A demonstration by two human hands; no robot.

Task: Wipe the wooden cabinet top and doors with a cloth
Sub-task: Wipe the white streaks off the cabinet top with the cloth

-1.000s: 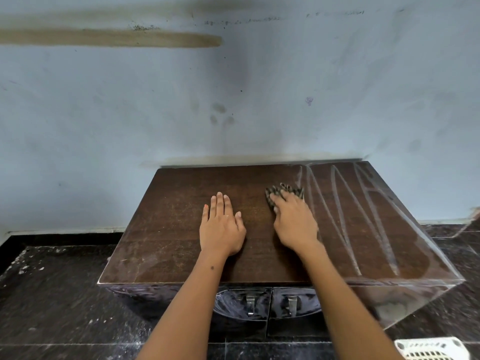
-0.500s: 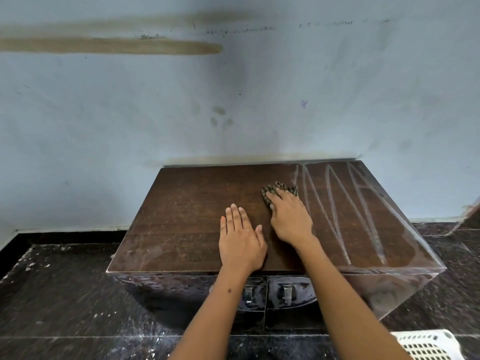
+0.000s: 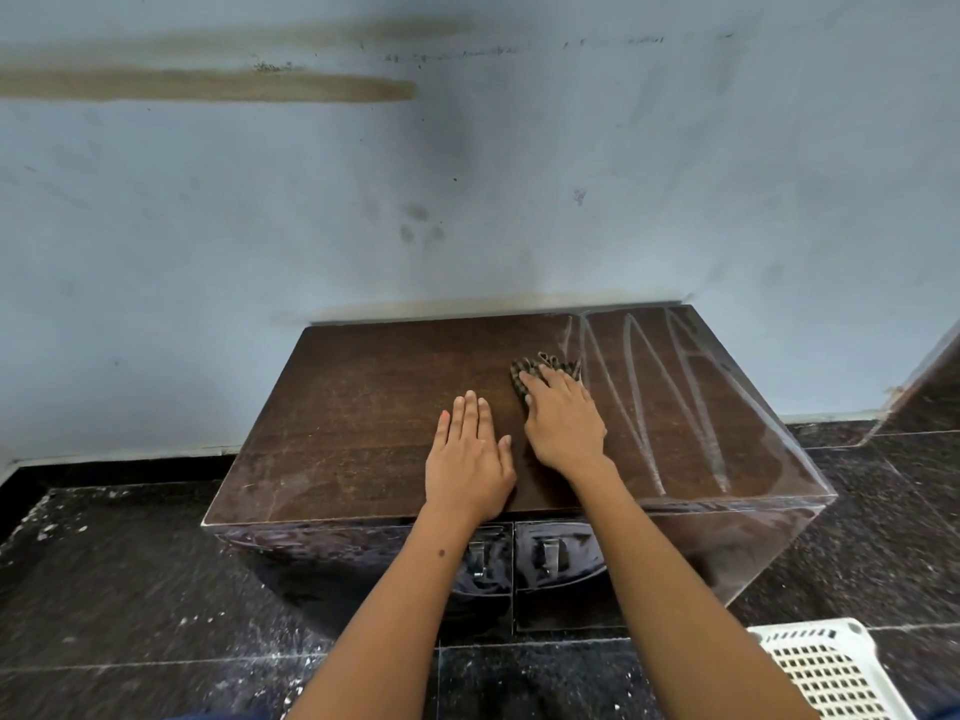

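A small, crumpled, dark checked cloth (image 3: 540, 374) lies on the brown wooden cabinet top (image 3: 363, 407), right of its centre and toward the back edge. The right hand (image 3: 563, 426) lies flat over it with straight fingers, pressing it against the wood rather than clutching it; only the far edge of the fabric shows beyond the fingertips. This flat press probably spreads the load so the whole pad of fabric drags across the surface. The left hand (image 3: 467, 465) rests palm-down, fingers extended and grasping nothing, just beside the right hand near the front edge, apparently as a brace for the leaning body. To the right of the cloth, pale looping streaks (image 3: 675, 407) cross the top up to the right edge, marking where the dust film is disturbed; the left part looks uniformly dull. Judged from this, the top is partly covered. Below the front edge, two glossy dark cabinet doors (image 3: 519, 563) with metal handles (image 3: 549, 556) appear untouched. The cabinet stands against a stained pale blue wall (image 3: 467, 174) on a speckled black stone floor (image 3: 130, 589); a white perforated plastic basket (image 3: 826, 667) sits at the lower right.
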